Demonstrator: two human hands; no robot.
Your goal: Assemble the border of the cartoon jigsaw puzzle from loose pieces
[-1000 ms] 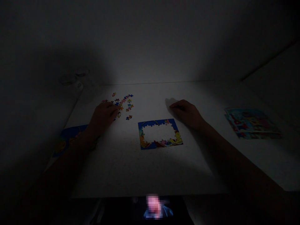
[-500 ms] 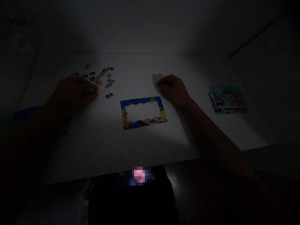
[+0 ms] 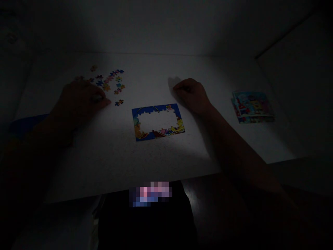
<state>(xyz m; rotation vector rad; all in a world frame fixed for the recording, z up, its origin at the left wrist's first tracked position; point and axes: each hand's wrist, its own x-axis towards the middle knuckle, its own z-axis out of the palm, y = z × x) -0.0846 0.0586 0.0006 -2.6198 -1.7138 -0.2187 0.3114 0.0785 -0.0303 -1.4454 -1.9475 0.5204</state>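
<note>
In dim light, my left hand (image 3: 83,99) is low over the table beside loose jigsaw pieces (image 3: 106,86). Its thumb and index finger come together in a pinch, and whatever is between them is too dark to make out. A blue-bordered jigsaw puzzle (image 3: 135,125) lies between my hands, its edge joined around a bare white middle. Beyond its upper right corner, my right hand (image 3: 192,95) rests on the table with curled fingers pressed together. Anything in that grip is hidden.
Colourful cartoon picture sheets (image 3: 253,107) lie stacked at the right. Under my left forearm is a partly covered blue printed sheet (image 3: 28,123). The white table (image 3: 109,166) meets a pale wall (image 3: 156,27) at the back, and its front edge runs above my lap.
The view has shifted slightly, so the puzzle and pieces appear a little higher. My left thumb and index finger have changed pose slightly. My right hand has stayed in place.
</note>
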